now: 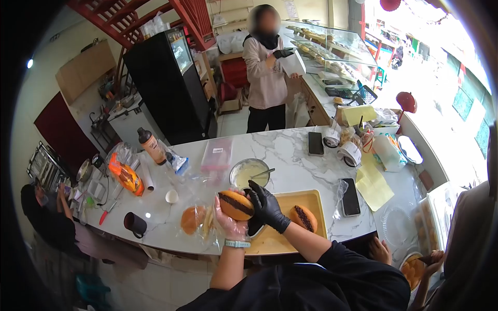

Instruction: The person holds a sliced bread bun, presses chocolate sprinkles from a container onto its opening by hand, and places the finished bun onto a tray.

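A split bun (236, 205) with a dark chocolate-coloured filling rests in my left hand (231, 226), which wears a clear plastic glove. The fingers of that hand curl around the bun's underside and left edge. My right hand (268, 209), in a black glove, is at the bun's right edge with its fingers stretched out; whether they press on the bun is hard to see. A dark bowl (255, 227) lies partly hidden beneath my hands. On the yellow tray (314, 201) to the right sits another filled bun (303, 218). Plain buns in clear plastic (193, 220) lie to the left.
Beyond my hands stands a metal bowl of pale cream (250, 173) with a spoon. Phones (350, 197), a dark mug (135, 224) and a bottle (151, 145) are on the marble counter. One person (267, 72) faces me across it; others are at left and right.
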The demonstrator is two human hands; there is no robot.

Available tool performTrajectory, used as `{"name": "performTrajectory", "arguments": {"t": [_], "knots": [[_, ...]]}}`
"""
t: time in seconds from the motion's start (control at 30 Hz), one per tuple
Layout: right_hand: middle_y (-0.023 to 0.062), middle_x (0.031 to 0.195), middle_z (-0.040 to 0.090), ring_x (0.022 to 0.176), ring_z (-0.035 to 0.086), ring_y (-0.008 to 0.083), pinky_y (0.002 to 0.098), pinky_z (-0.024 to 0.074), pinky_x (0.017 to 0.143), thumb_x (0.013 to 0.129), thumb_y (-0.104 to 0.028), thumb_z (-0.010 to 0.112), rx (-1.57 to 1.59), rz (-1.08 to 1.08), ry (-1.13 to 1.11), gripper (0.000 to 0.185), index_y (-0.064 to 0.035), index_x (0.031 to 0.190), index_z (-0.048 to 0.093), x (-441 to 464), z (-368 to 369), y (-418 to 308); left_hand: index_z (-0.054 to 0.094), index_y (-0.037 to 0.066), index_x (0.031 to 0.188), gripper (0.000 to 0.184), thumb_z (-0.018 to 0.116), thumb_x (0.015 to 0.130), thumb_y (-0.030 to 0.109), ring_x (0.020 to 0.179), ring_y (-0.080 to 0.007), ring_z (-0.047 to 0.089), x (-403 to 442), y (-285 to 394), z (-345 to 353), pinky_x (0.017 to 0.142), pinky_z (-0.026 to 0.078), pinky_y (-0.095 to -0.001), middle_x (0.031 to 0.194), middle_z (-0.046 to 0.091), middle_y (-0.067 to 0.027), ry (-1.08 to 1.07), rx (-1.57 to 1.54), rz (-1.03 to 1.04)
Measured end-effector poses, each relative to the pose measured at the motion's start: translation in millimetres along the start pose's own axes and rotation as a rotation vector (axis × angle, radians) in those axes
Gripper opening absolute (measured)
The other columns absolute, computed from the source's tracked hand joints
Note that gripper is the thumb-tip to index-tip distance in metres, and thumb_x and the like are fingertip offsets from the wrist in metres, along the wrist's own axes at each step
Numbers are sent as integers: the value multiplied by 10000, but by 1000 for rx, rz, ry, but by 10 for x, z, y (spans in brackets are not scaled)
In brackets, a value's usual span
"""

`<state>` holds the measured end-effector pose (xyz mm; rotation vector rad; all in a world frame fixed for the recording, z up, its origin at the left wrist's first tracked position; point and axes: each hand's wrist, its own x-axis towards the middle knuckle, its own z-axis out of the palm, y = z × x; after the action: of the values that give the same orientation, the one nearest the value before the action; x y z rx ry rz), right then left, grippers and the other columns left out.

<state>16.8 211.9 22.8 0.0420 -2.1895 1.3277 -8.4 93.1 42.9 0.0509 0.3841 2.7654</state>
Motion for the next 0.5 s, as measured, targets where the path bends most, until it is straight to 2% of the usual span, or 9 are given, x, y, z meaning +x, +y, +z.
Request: {"name": "performTrajectory", "arguments": {"t": [0.27,0.37,0.4,0.43,0.47,0.5], "knots": [[211,1099,597,1014,559,379,432,434,893,928,-232,481,25,0,-28,415,-5,1274,453,11,-53,-50,541,10,1042,448,427,945,432,930,-287,572,-14,1,58,874,480,-477,971,579,-128,22,-14,-8],[213,1186,574,1093,549,371,411,439,925,950,-292,438,7,81,-102,448,-24,1308,450,27,-100,-90,540,4,1044,450,419,948,427,926,-288,571,-23,4,106,869,483,-468,972,579,-136,88,55,22],[212,1160,584,1075,554,371,413,440,915,946,-286,447,-53,-63,-50,441,-26,1303,455,17,-100,-84,539,-1,1051,453,410,951,422,929,-286,571,9,3,7,867,485,-453,968,585,-142,32,143,50],[214,1135,591,1060,554,377,414,441,907,945,-279,451,11,54,-48,435,-29,1300,456,14,-82,-91,537,-6,1061,458,402,954,418,923,-281,571,5,4,30,864,486,-443,949,589,-144,47,126,39],[217,1125,592,1050,552,382,412,441,899,943,-270,459,-68,-45,-28,432,-28,1301,455,12,-71,-48,544,-2,1070,462,407,953,423,939,-279,577,-15,-7,70,868,485,-441,968,599,-145,57,123,36],[215,1119,595,1043,551,383,410,443,892,941,-260,468,-41,63,-81,431,-33,1306,450,22,-89,-61,552,3,1076,464,413,949,428,961,-280,582,7,7,-4,876,484,-439,1000,607,-149,101,141,30]]}}
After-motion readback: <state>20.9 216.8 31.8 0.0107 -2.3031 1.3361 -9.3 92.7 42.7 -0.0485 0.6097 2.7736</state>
